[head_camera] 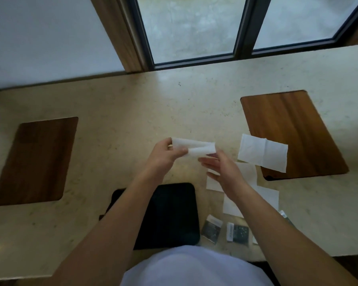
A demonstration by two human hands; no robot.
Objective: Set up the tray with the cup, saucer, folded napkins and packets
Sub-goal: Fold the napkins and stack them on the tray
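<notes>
Head view: above the counter at twelve o'clock from the black tray (174,213), the left hand (163,155) is pinching a limp, light napkin (192,147), best gripped along its folded edge, while the right hand (221,168) is hovering open-fingered just beside it.

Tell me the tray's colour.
Black: the tray lies bare on the counter, seen from the head view.
</notes>
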